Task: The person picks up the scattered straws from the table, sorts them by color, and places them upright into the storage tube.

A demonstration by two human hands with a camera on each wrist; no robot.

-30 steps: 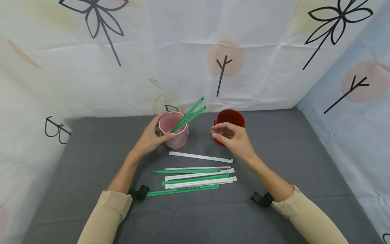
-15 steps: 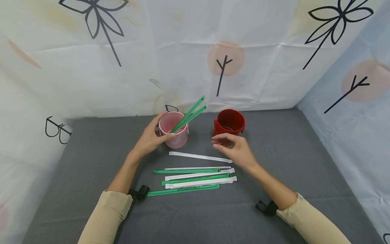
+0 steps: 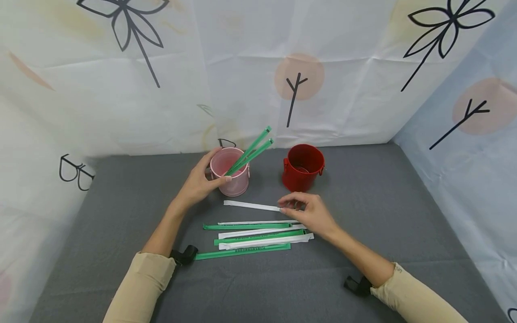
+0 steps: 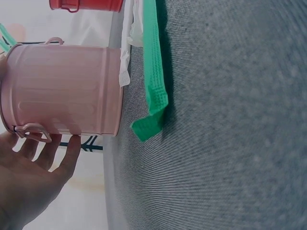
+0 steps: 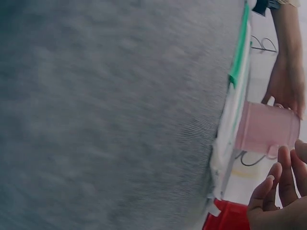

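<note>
My left hand (image 3: pixel 199 181) grips the pink bucket (image 3: pixel 235 187), thumb at the near rim and fingers round its far left side; the left wrist view shows those fingers against the bucket's wall (image 4: pixel 62 91). Two green-wrapped straws (image 3: pixel 253 154) lean out of this bucket to the right. My right hand (image 3: pixel 308 213), fingers loosely bent, hovers over the right end of a white-wrapped straw (image 3: pixel 250 205) and hides that end. In the right wrist view, nothing shows between the fingers of the right hand (image 5: pixel 280 203).
A red bucket (image 3: pixel 300 177) stands at the back, right of the pink one. Several white and green wrapped straws (image 3: pixel 254 252) lie side by side in front, on a grey cloth (image 3: pixel 250 291). Patterned cloth walls (image 3: pixel 242 80) enclose the back and sides.
My right hand has come away from in front of the red bucket, moving toward me and down to the white-wrapped straw. The left hand and the pink bucket have stayed put.
</note>
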